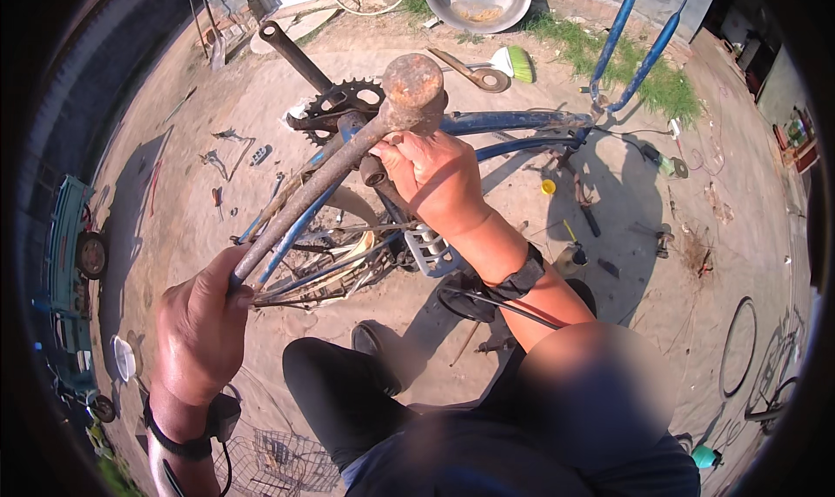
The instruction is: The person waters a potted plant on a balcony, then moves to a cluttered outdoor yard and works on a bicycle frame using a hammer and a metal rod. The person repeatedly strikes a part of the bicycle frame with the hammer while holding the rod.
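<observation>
My left hand [202, 323] is closed round the lower end of the long rusty handle of a hammer [317, 180]. The hammer's round, rusty head is raised at the middle, nearest to the view. Just below that head, my right hand [435, 182] has its fingers curled in at the crank area of a blue bicycle frame [513, 121]. The hammer head hides what those fingers grip. A toothed chainring [370, 93] with a dark crank arm [297, 55] shows behind the handle. Beside my right wrist is a grey pedal [432, 252]. The frame's fork [639, 62] points up at the far right.
Around the frame, the concrete floor holds loose tools and parts, a yellow cap [548, 186] and a green-bristled brush [520, 64]. A large metal basin [478, 19] stands at the back. A blue-green cart [74, 271] is at left, a wire basket [278, 462] near my legs.
</observation>
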Tool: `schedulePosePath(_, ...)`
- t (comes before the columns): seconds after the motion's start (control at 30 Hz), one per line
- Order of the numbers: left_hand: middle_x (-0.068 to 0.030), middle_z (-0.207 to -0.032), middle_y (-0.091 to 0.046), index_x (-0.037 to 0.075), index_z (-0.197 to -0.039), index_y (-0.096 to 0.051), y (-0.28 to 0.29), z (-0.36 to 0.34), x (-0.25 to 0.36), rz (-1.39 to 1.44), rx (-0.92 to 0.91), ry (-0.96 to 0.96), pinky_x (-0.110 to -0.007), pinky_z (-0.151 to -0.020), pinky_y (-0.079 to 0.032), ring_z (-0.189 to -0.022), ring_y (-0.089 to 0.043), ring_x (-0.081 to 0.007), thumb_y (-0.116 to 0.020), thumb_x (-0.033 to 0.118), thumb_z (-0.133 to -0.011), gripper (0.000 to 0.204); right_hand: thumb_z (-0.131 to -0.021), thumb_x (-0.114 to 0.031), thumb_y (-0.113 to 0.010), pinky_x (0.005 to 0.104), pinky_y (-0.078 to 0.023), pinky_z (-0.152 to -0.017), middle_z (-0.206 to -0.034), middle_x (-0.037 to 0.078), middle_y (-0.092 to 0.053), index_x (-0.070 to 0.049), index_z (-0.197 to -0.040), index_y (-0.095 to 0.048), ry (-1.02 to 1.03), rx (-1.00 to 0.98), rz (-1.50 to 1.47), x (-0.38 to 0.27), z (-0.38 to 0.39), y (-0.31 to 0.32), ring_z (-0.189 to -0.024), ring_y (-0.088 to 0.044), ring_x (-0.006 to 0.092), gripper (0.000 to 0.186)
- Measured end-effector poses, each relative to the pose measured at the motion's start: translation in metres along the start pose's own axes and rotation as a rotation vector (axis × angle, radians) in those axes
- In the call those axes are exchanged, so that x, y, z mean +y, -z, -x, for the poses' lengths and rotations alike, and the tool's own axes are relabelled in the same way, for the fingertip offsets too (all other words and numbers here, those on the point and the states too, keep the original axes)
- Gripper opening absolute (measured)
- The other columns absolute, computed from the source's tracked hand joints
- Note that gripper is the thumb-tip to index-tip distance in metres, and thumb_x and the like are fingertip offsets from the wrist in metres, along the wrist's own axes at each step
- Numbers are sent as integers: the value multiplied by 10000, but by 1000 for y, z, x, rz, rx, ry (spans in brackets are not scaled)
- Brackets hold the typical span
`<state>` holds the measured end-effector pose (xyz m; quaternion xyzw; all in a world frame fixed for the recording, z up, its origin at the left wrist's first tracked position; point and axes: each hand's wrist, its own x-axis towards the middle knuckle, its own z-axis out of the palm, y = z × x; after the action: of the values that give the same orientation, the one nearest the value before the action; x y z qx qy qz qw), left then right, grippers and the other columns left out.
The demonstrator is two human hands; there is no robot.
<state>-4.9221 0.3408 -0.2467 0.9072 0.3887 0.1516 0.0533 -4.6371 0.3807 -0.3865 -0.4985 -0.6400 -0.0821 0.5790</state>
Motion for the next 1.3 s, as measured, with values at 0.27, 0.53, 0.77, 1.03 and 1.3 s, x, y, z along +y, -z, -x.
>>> schedulePosePath(0.27,-173,-825,-667,53,-1235,-601,-2,-4,-1,-79,19,-36,-412,-654,-535,-727,-673,-370,-695,-19,-825,426,-883,-128,-691,418,-525,-587,-770,119,-636,-74,-921,-683,-13,51,-45,2,-2,-2,-699,-649,338,67)
schedulePosePath(0.53,-165,-805,-665,70,-1235,-602,1,-15,5,-135,-104,3,-403,-651,-534,-720,-674,-356,-692,-17,-823,431,-881,-119,-697,423,-515,-573,-791,119,-641,-100,-1032,-678,-42,29,-13,3,5,-1,-695,-644,339,153)
schedulePosePath(0.77,-160,-798,-662,32,-1206,-608,1,-18,5,-118,-54,-78,-394,-637,-533,-703,-673,-353,-690,-49,-805,417,-894,-119,-686,424,-525,-582,-781,124,-637,-78,-1007,-665,-56,30,16,6,8,-1,-699,-642,349,122)
schedulePosePath(1.03,-153,-790,-663,50,-1212,-616,4,-26,11,-179,-57,-109,-389,-626,-528,-696,-674,-339,-707,-57,-790,445,-901,-153,-691,386,-553,-693,-891,117,-721,-81,-947,-727,-243,16,-128,1,10,-4,-812,-697,322,93)
schedulePosePath(1.3,-171,-759,-623,26,-1211,-609,5,-31,12,-172,-62,-143,-382,-595,-493,-648,-635,-328,-645,-56,-849,373,-891,-174,-693,392,-542,-659,-842,128,-701,-91,-926,-716,-202,100,-71,2,13,-7,-763,-686,327,93)
